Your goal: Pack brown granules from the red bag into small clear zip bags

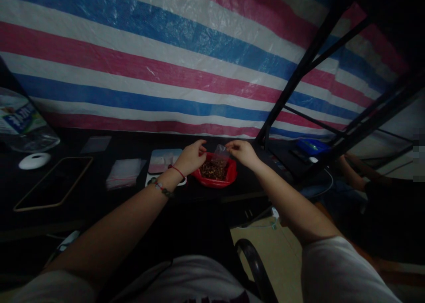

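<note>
A red bowl-like container, perhaps lined with a red bag, stands near the desk's front edge and holds many small gold-brown pieces, too small to name. Over its far side is a small clear plastic bag, its lower part down among the pieces. From the right, my right hand pinches the bag's edge between thumb and fingers. My left hand hovers at the container's left rim, fingers bent but apart, with nothing visible in them. Behind my left wrist lies a small scale-like device, partly covered.
Left of the device lies a stack of clear bags, with another flat bag behind. Farther left are a phone, a white round object and a large bottle. Black metal frame bars rise at right; beyond sits another person.
</note>
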Demonstrator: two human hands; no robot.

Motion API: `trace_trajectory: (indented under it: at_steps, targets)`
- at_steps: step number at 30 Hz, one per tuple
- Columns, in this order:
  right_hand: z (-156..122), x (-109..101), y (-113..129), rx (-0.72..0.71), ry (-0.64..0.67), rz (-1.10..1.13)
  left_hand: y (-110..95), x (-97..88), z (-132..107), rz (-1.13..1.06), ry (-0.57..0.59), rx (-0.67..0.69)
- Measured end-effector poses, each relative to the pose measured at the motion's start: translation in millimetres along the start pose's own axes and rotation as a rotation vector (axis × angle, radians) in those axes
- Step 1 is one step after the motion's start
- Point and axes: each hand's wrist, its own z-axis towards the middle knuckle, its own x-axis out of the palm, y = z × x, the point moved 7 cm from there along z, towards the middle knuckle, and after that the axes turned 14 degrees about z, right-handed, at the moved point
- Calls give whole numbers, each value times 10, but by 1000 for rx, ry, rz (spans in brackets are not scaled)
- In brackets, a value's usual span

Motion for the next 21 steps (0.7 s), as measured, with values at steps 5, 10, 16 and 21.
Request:
trace_trajectory:
  at_steps: [5, 10, 16, 21]
  targets:
    - [-39, 11, 95, -80, -20, -6, -3, 21, -35, 19, -5, 13]
    - [-56, -31, 106, -89, -69, -5, -3, 25, -42, 20, 7, 13]
    - [-105, -74, 72, -75, -106, 26, -32, -13, -60, -4, 6, 19]
    - [-162, -89, 23, -50, -130, 67, -37, -20, -63, -33, 7, 12]
